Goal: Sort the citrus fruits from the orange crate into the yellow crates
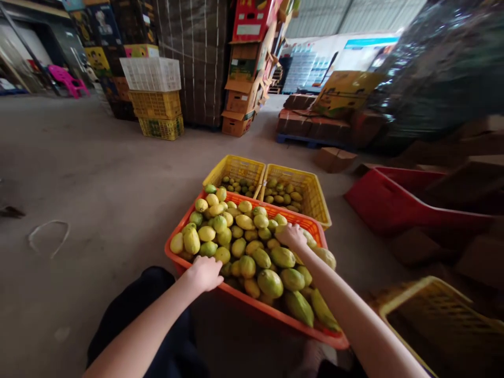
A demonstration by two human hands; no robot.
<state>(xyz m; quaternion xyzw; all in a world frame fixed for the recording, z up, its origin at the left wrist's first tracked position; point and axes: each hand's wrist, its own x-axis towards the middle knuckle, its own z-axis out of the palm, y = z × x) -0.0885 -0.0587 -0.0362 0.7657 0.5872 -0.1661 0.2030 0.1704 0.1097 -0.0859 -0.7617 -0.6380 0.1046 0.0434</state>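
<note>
A large orange plastic crate [252, 300] stands in front of me, heaped with green and yellow lemon-like fruit [270, 283]. My left hand [205, 273] is at the crate's near-left side, fingers curled over the rim beside the fruit. Over the far-right part of the heap, my right hand [292, 237] has its fingers bent down around a yellow-green fruit; the hand partly hides it. Larger, greener fruit lies toward the near-right corner. Behind the orange crate sit two yellow crates, a left one [212, 172] and a right one [319, 202], each with smaller fruit inside.
A yellow crate [425, 289] is at the lower right, and a red bin [366, 202] with cardboard is beyond it. Stacked crates [155, 105], cardboard boxes [240, 100] and a blue pallet [311, 140] stand farther back. A loop of string [49, 226] lies on the floor left.
</note>
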